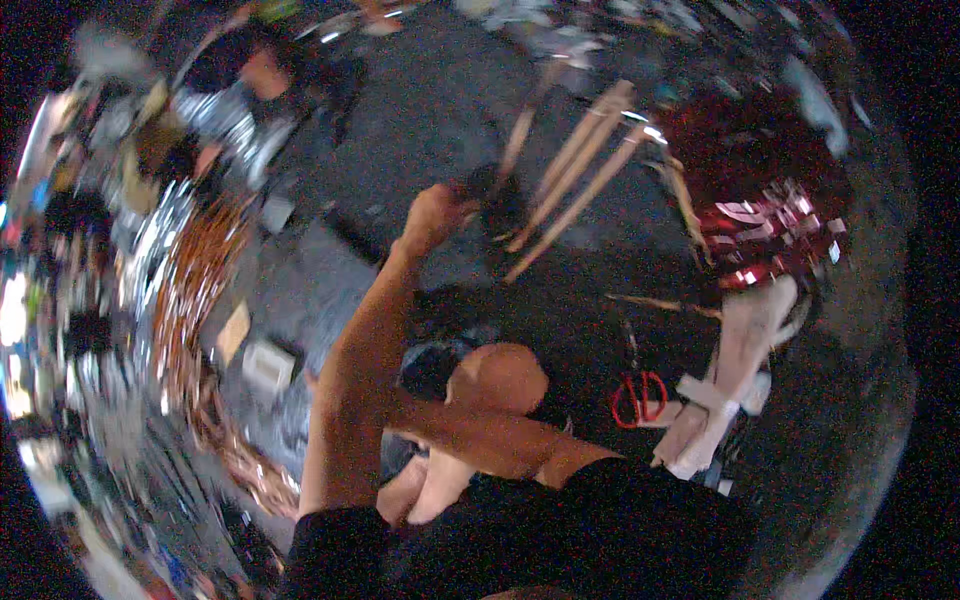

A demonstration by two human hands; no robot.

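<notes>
Wooden sticks (575,165) just beyond left hand (435,215)

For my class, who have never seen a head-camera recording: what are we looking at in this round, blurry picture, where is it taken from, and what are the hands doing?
There is no machine here. The picture comes from a wide fisheye camera worn on a person's head, looking down, so straight edges bend and the corners are black. It is blurred by motion.

The person sits on a dark floor, one bare knee showing. Their left hand reaches forward and seems closed on a dark object, too blurred to name, beside several long pale wooden sticks. The other forearm crosses the lap; the right hand is hidden behind the left arm.

On the floor lie red-handled scissors, a pale taped bundle, a shiny red pile and, at the left, a woven basket. Another person sits at the upper left.
</notes>
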